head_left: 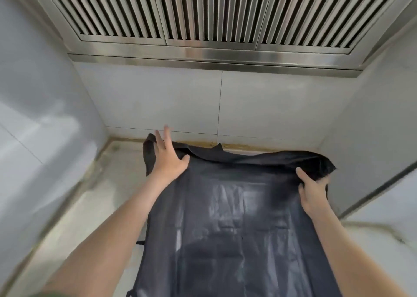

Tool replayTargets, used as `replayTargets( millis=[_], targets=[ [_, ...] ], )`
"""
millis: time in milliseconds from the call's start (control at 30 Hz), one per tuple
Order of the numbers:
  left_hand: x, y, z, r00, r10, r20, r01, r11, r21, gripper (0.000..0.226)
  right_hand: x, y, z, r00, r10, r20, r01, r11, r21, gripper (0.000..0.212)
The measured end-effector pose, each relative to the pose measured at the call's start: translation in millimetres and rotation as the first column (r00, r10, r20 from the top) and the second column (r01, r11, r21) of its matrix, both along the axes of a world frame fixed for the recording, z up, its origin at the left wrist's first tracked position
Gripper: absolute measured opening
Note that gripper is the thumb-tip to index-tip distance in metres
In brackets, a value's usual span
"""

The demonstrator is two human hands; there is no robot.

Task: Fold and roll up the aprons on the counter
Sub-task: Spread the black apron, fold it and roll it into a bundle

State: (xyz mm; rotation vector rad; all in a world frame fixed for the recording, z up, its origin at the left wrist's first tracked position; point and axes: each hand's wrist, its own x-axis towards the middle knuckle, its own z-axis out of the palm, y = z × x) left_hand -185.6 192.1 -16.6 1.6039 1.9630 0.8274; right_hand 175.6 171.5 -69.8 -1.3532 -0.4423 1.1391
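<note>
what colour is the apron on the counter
Black, with a glossy grey sheen: the apron, seen in the head view.

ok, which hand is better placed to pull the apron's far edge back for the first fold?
Right, probably. The right hand pinches the bunched far-right edge of the apron, thumb on top, ready to lift. The left hand lies flat, fingers straight, on the far-left corner and must grip first.

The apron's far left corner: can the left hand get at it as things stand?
Probably yes. The left hand rests flat right at that corner of the apron, with nothing between them; the right hand grips the far right edge, out of the way.
</note>
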Motion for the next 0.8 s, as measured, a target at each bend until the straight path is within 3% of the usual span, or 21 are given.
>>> replayTargets(
  millis=[100,200,267,333,367,433,500,567,700,800],
  targets=[
    [20.6,-19.8,-33.4,0.993,-0.111,-0.047,0.116,0.986,0.116,0.099,-18.4,-1.9,-22.2,0.938,0.161,0.307,-0.145,0.987,-0.074,0.119],
    [26.4,-30.3,-64.2,0.934,-0.131,-0.333,0.199,0.964,0.179,0.087,-40.1,-5.5,-40.0,0.766,0.246,0.594,-0.241,0.966,-0.089,0.116],
    [29.4,-28.8,-74.1,0.824,-0.110,-0.556,0.260,0.945,0.199,0.073,-57.1,-11.3,-42.2,0.685,0.298,0.664,-0.340,0.938,-0.071,0.096],
    [34.1,-21.9,-83.7,0.690,-0.145,-0.710,0.347,0.926,0.149,0.051,-72.8,-11.1,-47.8,0.540,0.488,0.686,-0.522,0.833,-0.183,0.065],
    [34.7,-18.6,-86.6,0.647,-0.223,-0.729,0.375,0.926,0.050,0.046,-78.6,-10.3,-52.7,0.409,0.577,0.707,-0.588,0.759,-0.279,0.054],
    [34.0,-14.8,-89.1,0.690,-0.411,-0.596,0.341,0.911,-0.233,0.051,-86.2,-7.2,-65.0,0.190,0.682,0.706,-0.619,0.642,-0.453,0.048],
    [29.0,-11.7,-93.5,0.762,-0.483,-0.432,0.278,0.846,-0.455,0.062,-89.3,-4.9,-76.4,0.108,0.720,0.686,-0.582,0.605,-0.543,0.050],
    [23.3,-12.9,-104.1,0.811,-0.489,-0.322,0.257,0.792,-0.554,0.069,-89.9,-3.1,-84.1,0.074,0.729,0.680,-0.545,0.601,-0.584,0.052],
    [20.7,-20.0,-117.6,0.781,-0.480,-0.400,0.211,0.805,-0.554,0.074,-94.9,0.2,-88.2,0.006,0.744,0.669,-0.537,0.566,-0.625,0.055],
    [34.8,-14.9,-111.0,0.716,-0.433,-0.547,0.294,0.898,-0.327,0.075,-97.2,5.3,-87.6,-0.008,0.715,0.699,-0.541,0.585,-0.605,0.051]
  ],
)
